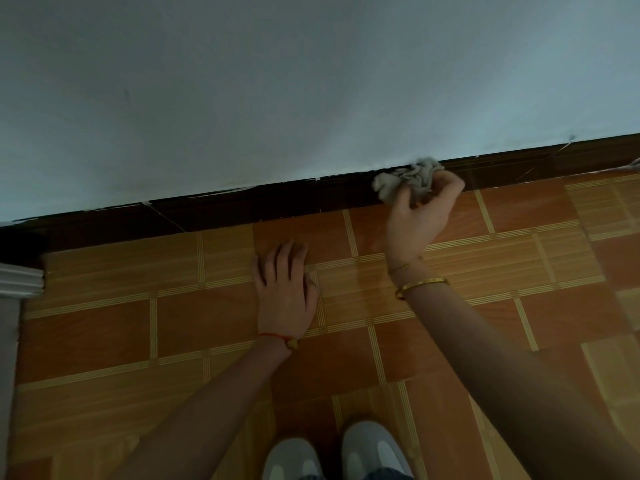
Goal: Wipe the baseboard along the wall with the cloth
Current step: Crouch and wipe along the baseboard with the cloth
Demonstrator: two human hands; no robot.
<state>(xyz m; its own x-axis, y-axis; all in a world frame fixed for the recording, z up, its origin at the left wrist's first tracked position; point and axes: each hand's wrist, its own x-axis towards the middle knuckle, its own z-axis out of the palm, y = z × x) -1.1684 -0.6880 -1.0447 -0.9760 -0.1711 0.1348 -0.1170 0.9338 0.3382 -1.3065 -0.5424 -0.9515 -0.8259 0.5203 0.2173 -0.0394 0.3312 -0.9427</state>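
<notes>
Right hand (420, 209) grips a crumpled grey cloth (407, 180), fingers curled round it, pressing it against the top edge of the dark baseboard (277, 199) where it meets the pale wall (277, 81). Two gold bangles (420, 284) sit just below that hand on the wrist. Left hand (285, 289) lies flat, fingers straight, on the tiled floor (519, 258), well apart from the cloth. Red string (275, 337) on its wrist. White shoes (332, 452) near the forearms, below both hands.

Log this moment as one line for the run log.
phase: wiping | right hand: grips cloth against baseboard | left hand: flat on floor
</notes>
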